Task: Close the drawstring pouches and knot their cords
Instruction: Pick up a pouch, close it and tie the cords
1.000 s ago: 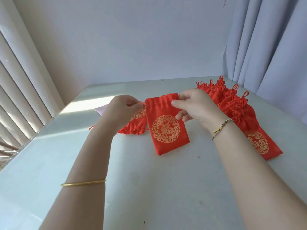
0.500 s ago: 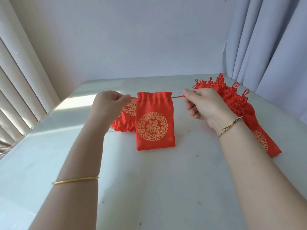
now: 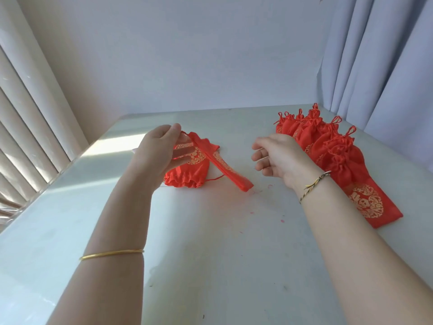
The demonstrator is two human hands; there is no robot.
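The left hand pinches the top of one red pouch at ten o'clock on the table, so that it hangs edge-on over a heap of waiting pouches. The right hand, its grip loosely curled and empty, hovers at two o'clock beside the knotted pile. Closing seems underway, and knotting likely needs the right hand to catch the cord

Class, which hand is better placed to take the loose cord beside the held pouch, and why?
Right. The right hand is empty, fingers relaxed, near the loose cord; the left hand is busy gripping the pouch by its top.
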